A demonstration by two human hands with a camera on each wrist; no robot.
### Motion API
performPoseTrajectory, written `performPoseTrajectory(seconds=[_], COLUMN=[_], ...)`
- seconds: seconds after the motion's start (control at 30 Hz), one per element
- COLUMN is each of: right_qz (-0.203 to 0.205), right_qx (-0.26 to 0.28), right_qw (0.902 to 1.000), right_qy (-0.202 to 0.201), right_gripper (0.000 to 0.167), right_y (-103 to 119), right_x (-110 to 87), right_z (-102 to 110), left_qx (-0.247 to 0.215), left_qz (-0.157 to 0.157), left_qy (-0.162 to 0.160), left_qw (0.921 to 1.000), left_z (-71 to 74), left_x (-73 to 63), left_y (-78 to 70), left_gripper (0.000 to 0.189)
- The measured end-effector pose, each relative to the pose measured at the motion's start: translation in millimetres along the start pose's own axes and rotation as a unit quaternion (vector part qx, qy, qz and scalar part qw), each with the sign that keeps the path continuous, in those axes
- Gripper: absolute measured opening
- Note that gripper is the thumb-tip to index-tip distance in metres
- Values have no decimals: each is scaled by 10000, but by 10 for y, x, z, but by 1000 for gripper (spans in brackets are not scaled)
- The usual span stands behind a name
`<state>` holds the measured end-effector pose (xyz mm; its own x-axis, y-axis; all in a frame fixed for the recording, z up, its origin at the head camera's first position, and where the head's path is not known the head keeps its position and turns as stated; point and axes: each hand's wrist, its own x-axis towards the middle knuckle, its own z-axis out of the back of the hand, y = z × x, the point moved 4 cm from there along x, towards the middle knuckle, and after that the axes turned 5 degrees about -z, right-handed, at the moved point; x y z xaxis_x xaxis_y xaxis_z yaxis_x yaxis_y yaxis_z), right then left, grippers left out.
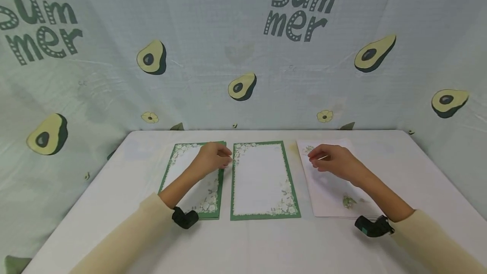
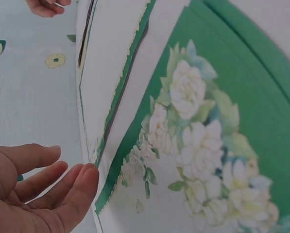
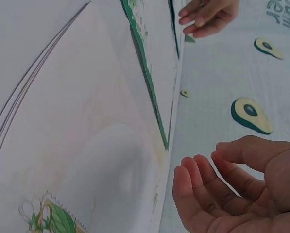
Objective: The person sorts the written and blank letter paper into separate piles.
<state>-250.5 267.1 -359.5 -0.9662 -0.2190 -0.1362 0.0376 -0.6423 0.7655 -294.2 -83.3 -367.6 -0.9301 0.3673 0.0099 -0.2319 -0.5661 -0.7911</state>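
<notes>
Three sets of decorated paper lie in a row on the white table. At left is a stack of green-bordered floral sheets (image 1: 198, 198); my left hand (image 1: 214, 157) hovers over its upper right part, fingers loosely bent around nothing. One green-bordered sheet (image 1: 262, 181) lies in the middle, with white flowers in two corners. A pale pink stack of sheets (image 1: 323, 198) lies at right, a small green plant printed near its bottom. Above that stack hangs my right hand (image 1: 335, 162), fingers relaxed and holding nothing. In the left wrist view, the floral corner (image 2: 198, 126) shows up close.
The white table (image 1: 247, 248) ends at a cloth backdrop (image 1: 198, 96) printed with avocados and lettering. Small black wrist cameras (image 1: 185, 218) are strapped to both wrists. Cream sleeves (image 1: 133, 231) cover the forearms.
</notes>
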Motion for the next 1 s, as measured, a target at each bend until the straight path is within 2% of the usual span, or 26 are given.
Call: performPoseTrajectory(seconds=[0.17,0.43,0.6,0.83,1.0], right_qz=[-31,-75,-261,-585,-723], right_qx=[43,255,355,746,1129], right_qw=[10000,9992,9978,9919,9851], right_qy=[56,304,487,850,1081], right_gripper=[28,31,35,41,40], right_y=[31,52,73,92,75], right_x=[41,122,206,305,381], right_z=[-79,-200,-282,-385,-429], left_qx=[-35,-117,-126,-245,-541], left_qz=[42,300,386,497,759], left_qy=[-37,-20,-1,3,-13], left_qw=[10000,9995,9992,9985,9956], left_z=[13,-20,-21,-24,-52], left_x=[-32,-44,-52,-49,-20], left_y=[19,47,75,142,167], left_gripper=[23,22,22,24,25])
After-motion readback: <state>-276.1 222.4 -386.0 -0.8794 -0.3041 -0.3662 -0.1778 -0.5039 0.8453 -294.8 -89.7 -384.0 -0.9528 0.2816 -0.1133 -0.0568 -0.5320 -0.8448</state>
